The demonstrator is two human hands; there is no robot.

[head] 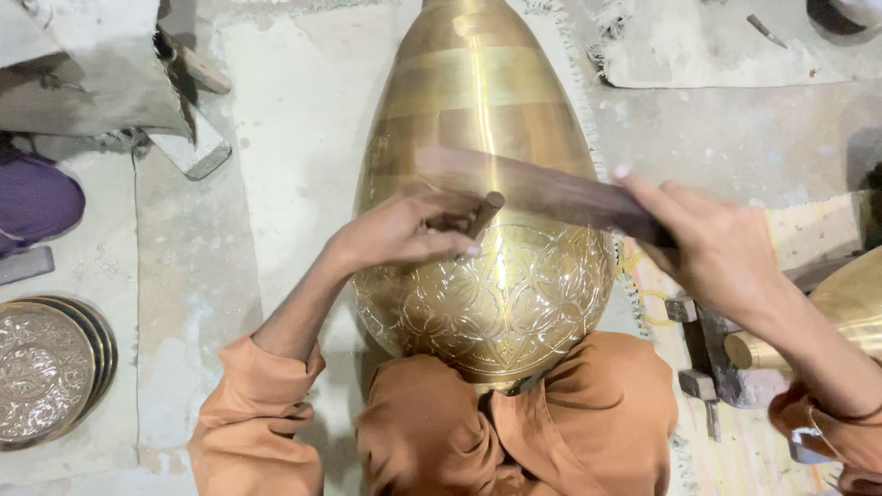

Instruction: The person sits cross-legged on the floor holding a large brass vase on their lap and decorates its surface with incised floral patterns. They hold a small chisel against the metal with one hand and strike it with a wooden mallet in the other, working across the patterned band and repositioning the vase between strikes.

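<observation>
a big brass vase [482, 184] lies on its side over the person's lap, its long axis running straight away from them: the wide rounded end sits nearest, against the orange cloth [514, 422] at the knees, and the narrow end points to the top of the view. nothing can be seen inside it, since its opening is out of sight. the far half is smooth, shiny metal with plain bands; the near bulge is cut with fine flower and leaf patterns.

the left hand [404, 230] rests on the vase's bulge, fingers clenched around a short wooden-handled chisel [482, 213] whose tip is hidden against the metal. the right hand [717, 243], just right of the vase, grips one end of a long dark wooden bat [542, 188], which lies blurred across the vase above the chisel.

well left of the vase, a stack of round engraved metal trays [50, 372] lies flat on the dusty concrete floor [193, 276]. right of the vase, dark metal hammers [703, 354] rest by a second brass piece [827, 321].
</observation>
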